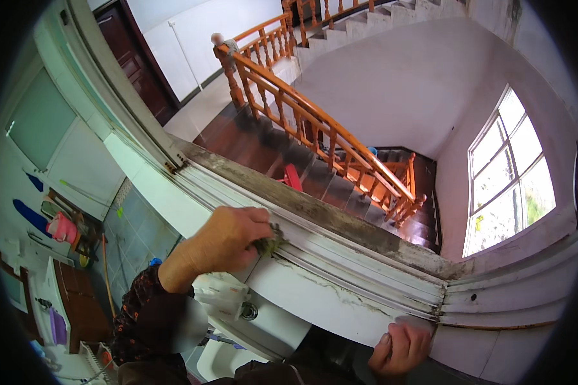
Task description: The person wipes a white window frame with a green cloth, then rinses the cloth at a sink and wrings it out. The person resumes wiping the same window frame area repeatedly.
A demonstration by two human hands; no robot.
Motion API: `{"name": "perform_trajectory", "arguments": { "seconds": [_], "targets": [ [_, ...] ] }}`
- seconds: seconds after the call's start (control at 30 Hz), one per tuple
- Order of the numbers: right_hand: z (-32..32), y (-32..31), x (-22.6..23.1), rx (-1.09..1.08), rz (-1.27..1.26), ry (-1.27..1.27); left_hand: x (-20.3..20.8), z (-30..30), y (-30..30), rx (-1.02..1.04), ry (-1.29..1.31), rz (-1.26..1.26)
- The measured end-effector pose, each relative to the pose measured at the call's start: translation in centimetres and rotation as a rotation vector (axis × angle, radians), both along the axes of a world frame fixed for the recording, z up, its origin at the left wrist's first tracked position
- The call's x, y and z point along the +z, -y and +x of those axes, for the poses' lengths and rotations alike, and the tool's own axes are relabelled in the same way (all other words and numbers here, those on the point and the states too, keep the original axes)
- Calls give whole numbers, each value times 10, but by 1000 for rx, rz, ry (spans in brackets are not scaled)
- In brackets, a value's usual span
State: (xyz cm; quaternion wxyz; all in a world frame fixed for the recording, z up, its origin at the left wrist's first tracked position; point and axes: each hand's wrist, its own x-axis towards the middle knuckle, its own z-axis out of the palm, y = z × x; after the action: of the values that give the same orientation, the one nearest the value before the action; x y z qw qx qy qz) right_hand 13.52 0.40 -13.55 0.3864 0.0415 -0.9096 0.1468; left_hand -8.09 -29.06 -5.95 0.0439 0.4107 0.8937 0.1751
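Note:
My left hand point(223, 242), its arm in a dark patterned sleeve, pinches a rough dark-green scrubbing pad point(275, 241). The pad presses on the ridged white window track point(327, 273), which is stained with grime. Below the track lies a white tiled sill point(321, 295) with a cracked, dirty seam. Farther right, my right hand point(401, 350) has its fingers curled in at the sill's near edge; whether anything is inside them is hidden.
Beyond the track runs a dirty ledge point(302, 204), then a stairwell with an orange wooden railing point(327, 122) and a red object point(292, 176). Under the sill are a white basin point(279, 324) and a white plastic bag point(219, 292). A pink bucket point(62, 228) stands left.

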Motion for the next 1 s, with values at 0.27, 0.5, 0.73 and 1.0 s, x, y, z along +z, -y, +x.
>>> {"name": "perform_trajectory", "arguments": {
  "seconds": [0.27,0.5,0.73,1.0],
  "targets": [
    [17,-11,-29,-14,10,147,-35,38,-135,-449,124,262],
    [0,6,4,30,28,-19,-43,58,-181,-582,185,539],
    [3,0,-2,-50,21,-30,32,-43,17,166,-184,356],
    [-1,5,1,2,56,-55,-50,-98,133,879,-430,-308]
  ]
}}
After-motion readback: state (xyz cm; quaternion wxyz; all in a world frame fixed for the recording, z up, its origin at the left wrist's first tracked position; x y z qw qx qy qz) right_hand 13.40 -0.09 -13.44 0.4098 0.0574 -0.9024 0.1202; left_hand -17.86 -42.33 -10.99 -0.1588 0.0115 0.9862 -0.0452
